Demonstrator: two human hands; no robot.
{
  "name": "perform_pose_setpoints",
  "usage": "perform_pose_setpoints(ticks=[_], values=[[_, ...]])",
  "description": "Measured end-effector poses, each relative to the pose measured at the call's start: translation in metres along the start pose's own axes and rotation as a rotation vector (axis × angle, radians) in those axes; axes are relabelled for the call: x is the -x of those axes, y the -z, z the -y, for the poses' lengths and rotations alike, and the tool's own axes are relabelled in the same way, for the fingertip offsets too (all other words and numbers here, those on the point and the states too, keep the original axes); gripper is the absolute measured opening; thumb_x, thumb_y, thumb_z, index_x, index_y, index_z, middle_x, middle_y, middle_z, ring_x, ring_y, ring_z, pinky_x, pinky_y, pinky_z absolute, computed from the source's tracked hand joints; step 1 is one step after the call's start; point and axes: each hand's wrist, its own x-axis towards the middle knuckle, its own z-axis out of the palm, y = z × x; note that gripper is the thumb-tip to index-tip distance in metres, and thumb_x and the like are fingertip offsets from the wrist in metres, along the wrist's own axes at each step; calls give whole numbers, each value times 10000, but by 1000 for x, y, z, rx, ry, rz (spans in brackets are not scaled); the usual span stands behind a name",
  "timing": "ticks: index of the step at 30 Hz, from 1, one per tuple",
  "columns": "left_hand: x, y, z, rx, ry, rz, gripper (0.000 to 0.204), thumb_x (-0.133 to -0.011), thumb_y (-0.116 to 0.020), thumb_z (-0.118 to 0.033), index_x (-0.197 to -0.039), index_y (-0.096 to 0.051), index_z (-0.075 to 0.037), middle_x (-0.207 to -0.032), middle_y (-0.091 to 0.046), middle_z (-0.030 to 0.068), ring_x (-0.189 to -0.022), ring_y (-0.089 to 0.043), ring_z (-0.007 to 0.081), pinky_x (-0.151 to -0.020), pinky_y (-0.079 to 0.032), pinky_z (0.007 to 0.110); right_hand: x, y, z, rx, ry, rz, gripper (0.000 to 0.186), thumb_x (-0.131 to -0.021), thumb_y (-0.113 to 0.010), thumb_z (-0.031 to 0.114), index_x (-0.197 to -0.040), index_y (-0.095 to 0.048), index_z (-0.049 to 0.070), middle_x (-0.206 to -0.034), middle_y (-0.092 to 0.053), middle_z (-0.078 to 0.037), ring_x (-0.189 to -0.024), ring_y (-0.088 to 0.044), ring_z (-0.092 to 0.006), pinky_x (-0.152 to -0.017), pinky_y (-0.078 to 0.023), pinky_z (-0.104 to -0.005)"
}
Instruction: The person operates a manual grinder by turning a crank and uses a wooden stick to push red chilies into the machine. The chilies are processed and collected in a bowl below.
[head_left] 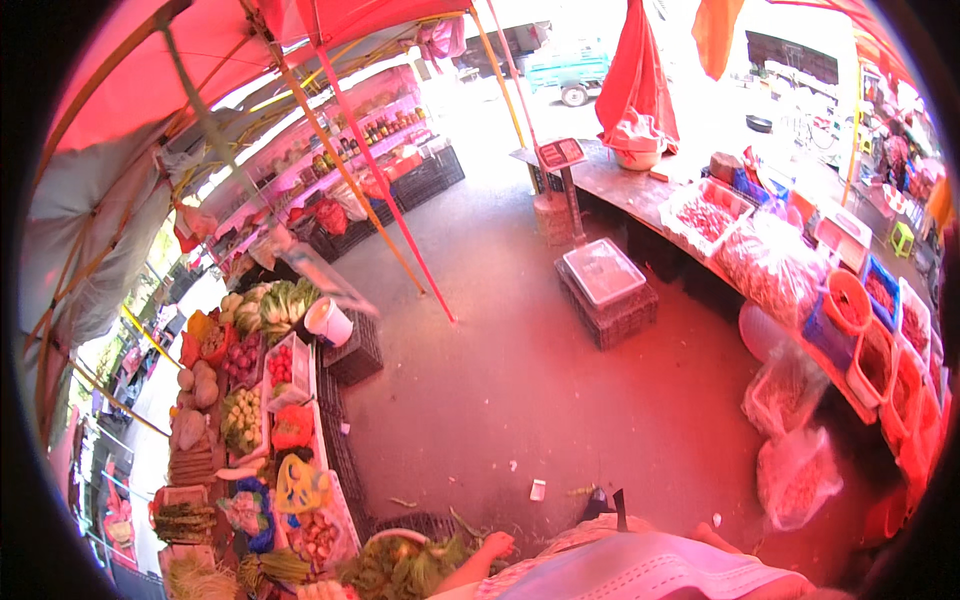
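Just beside a heap of loose leafy green vegetables point(405, 573), at the lower middle of the view, the person's bare left hand point(496, 545) reaches out past a pale, patterned fabric garment point(640, 565). Its fingers look loosely bent, but they are too small and blurred to tell whether they grip anything. Well to its right, beyond the garment, what appears to be the right hand point(712, 538) shows only in part; its grip cannot be told either.

The greens lie immediately left of the left hand, with a curved white rim partly visible behind them. They look light, soft and floppy, and would probably bruise or tear if squeezed; gathering them from beneath, or by the firmer stalk ends where these can be found, seems kindest. Whether they are wet and slippery cannot be seen.

Farther left of that hand sit a bright yellow thin plastic bag point(302, 484) and a pile of small, rounded reddish vegetables point(312, 538). Ahead of it, a small white scrap point(538, 490) lies on the grey floor point(460, 390). Farther ahead stands a platform scale with a shallow white tray point(604, 272). Off to the far right slumps a bulging clear plastic bag point(800, 478).
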Motion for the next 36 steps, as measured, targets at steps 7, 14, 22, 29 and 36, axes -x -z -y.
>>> perform_pose_setpoints(ticks=[7,14,22,29,36], values=[[-71,68,-123,-381,-149,-289,248,-802,-569,-292,-744,-719,-104,-732,-674,91,-589,-618,195,-587,-496,332,-162,208,241,44,315,-269,332,-815,-548,311,-952,-718,61,-981,-663,-234,-916,-653,-377,-817,-519,-448],[-215,162,-255,-366,-11,-354,234,-787,-541,-257,-827,-736,-134,-882,-710,115,-890,-680,260,-797,-518,373,-244,328,465,-200,708,-282,353,-872,-554,386,-945,-705,75,-839,-688,-151,-745,-681,-278,-689,-547,-384],[-357,329,-434,-384,-123,-544,271,-821,-550,-264,-964,-718,-108,-942,-710,127,-940,-678,250,-813,-519,388,-309,435,531,333,415,-31,309,-836,-563,315,-952,-709,69,-905,-694,-154,-843,-664,-323,-758,-524,-432],[-440,431,-569,-494,-321,-164,284,-848,-545,-284,-1000,-703,-105,-957,-701,128,-888,-666,260,-803,-518,365,-385,516,599,227,239,18,248,-829,-571,273,-897,-720,88,-851,-699,-116,-775,-666,-290,-693,-526,-425],[-575,516,-642,-492,-177,-125,275,-846,-549,-265,-956,-694,-58,-884,-691,167,-877,-662,293,-789,-517,371,-542,642,742,414,361,-12,198,-822,-579,232,-842,-732,107,-797,-703,-78,-707,-669,-257,-629,-528,-417]])
